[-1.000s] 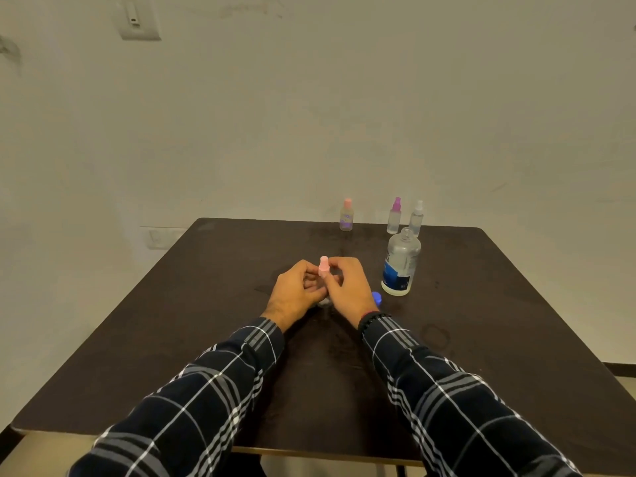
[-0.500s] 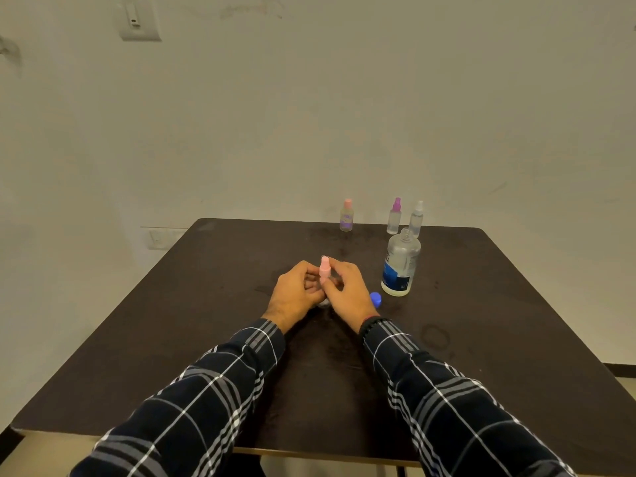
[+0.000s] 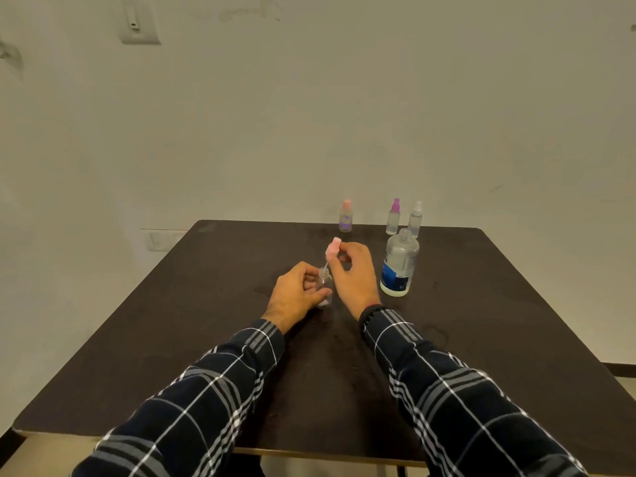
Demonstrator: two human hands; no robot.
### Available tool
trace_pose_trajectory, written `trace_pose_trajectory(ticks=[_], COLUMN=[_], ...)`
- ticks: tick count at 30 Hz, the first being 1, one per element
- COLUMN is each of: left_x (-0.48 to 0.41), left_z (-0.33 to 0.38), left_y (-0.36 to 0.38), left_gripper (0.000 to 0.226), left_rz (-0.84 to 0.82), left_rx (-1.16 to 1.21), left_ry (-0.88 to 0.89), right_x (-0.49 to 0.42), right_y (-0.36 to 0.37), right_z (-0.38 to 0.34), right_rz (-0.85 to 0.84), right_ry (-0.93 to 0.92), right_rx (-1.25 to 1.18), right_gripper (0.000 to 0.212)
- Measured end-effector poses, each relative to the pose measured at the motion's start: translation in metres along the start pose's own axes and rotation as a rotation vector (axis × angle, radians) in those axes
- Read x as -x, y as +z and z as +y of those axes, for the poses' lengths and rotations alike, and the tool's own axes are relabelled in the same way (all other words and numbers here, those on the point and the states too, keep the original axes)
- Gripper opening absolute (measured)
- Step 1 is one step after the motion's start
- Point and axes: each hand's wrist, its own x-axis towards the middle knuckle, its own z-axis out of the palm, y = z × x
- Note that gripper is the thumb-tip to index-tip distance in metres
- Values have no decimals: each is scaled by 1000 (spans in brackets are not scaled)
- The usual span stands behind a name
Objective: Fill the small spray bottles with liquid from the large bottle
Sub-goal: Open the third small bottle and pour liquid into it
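From the head camera I see a dark table (image 3: 206, 339) against a scuffed pale wall (image 3: 309, 115) with a switch plate (image 3: 139, 24). My left hand (image 3: 296, 292) curls round the small clear bottle (image 3: 324, 282), which stands mid-table. My right hand (image 3: 354, 273) pinches the pink spray cap (image 3: 333, 249) just above the bottle's neck. The large bottle (image 3: 399, 266) stands just beside my right hand.

Table (image 3: 206, 339) occupies the lower half of the frame. At its centre is the uncapped small bottle (image 3: 324, 282), held in the left hand (image 3: 296, 294). The right hand (image 3: 354, 277), just right of it, holds the spray head (image 3: 333, 247) above the bottle's mouth. The large bottle (image 3: 399, 266) stands right of that hand. On the far edge, the lone spray bottle (image 3: 345, 216) stands behind centre. The paired spray bottles (image 3: 394, 216) stand just behind the large bottle. Wall switch (image 3: 139, 25) is at upper left.
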Motion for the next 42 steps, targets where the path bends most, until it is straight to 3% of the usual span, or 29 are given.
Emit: trace_pose_trajectory(ticks=[5,11,19,22,25,27,30,32,34,36,38,40,42], left_x=[-1,-6,-8,-9,-9,-10,-10,-10,-10,-10,-10,-11,-11], left_z=[2,1,-3,-3,-4,-6,-7,-7,-8,-8,-8,-7,-6], left_y=[1,-1,0,-1,0,0,1,0,0,0,-1,-1,-1], left_gripper=[35,35,36,36,36,37,36,37,36,34,33,32,31], left_rz=[14,90,74,64,64,71,73,71,68,63,54,50,46], left_rx=[-4,-11,16,13,14,23,36,41,50,36,26,13,5], left_ry=[2,-6,-1,-2,-7,-8,-14,-11,-7,-7,-7,-10,-16], right_x=[-29,-38,-10,-7,-4,0,12,15,11,2,-9,-17,-23], right_y=[-16,-38,-23,-21,-21,-28,-49,-64,-74,-81,-86,-86,-84], right_z=[-11,-18,24,29,36,37,36,36,42,53,63,68,70], right_rz=[115,28,-421,-588,-687,-614,-91,234,410,407,231,59,8], right_ry=[-77,-144,-144,-146,-145,-216,-423,-275,52,297,397,371,324], right_rx=[-31,7,666,799,885,911,777,623,456,258,47,-51,-44], right_gripper=[35,30,25,22,33,41,30,27,50,82,102,107,103])
